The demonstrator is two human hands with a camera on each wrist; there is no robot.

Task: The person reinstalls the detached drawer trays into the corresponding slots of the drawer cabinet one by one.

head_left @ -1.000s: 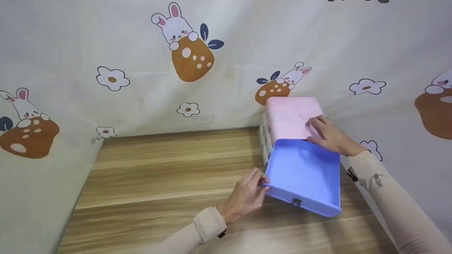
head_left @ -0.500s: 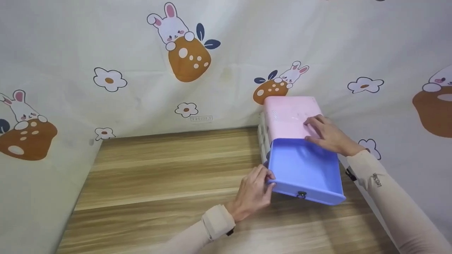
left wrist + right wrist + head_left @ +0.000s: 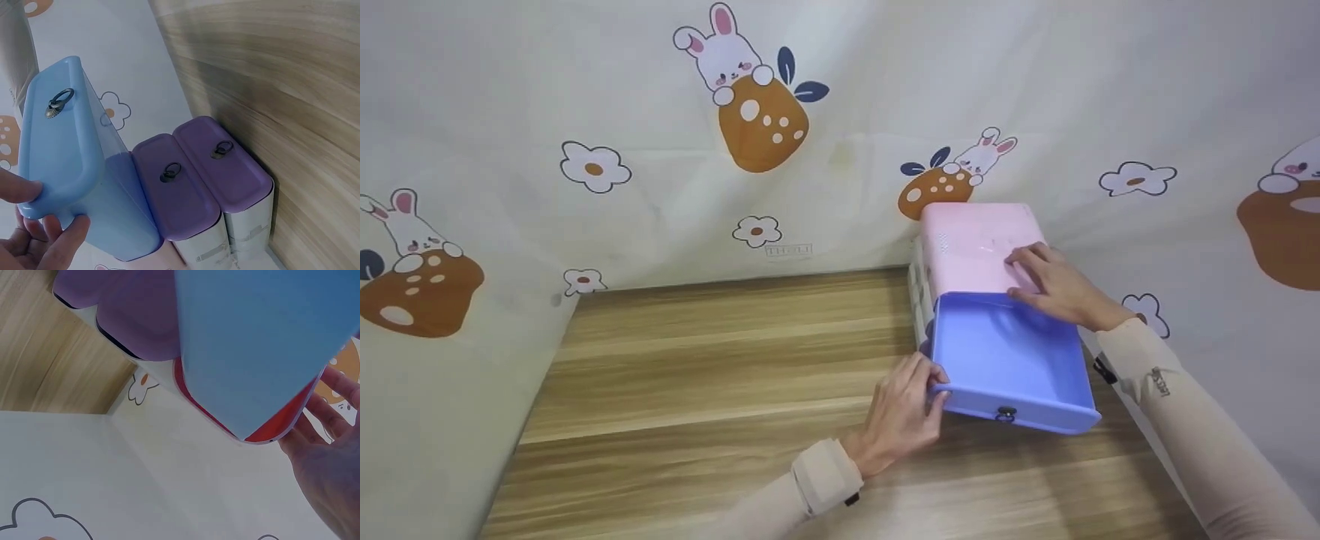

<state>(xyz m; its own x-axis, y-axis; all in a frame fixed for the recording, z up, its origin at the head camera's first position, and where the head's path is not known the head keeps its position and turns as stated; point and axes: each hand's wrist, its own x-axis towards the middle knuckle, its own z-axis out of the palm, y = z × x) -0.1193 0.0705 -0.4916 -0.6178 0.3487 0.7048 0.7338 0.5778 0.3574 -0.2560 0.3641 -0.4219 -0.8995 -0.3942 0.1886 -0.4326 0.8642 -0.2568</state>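
Note:
A blue drawer (image 3: 1009, 349) juts from under the pink top (image 3: 975, 244) of a small drawer cabinet, and its inside is bare. My left hand (image 3: 898, 409) pinches the left end of its front panel, thumb on the face and fingers behind in the head view. In the left wrist view, a dark metal ring pull (image 3: 60, 103) sits on that panel. Two purple drawers (image 3: 177, 194) below it stand pushed in. My right hand (image 3: 1054, 289) rests on the pink top near its front edge, fingers bent slightly. The right wrist view shows the drawer tilted within the red-looking opening (image 3: 281, 419).
The cabinet stands on a wood-grain table (image 3: 720, 375), in the corner near the back and right. A pale cloth (image 3: 855, 67) printed with rabbits and flowers hangs behind and along both sides.
The drawer's front has moved back toward the cabinet and a little to the right, with my left hand following while pinching it. My right hand stays on the pink top.

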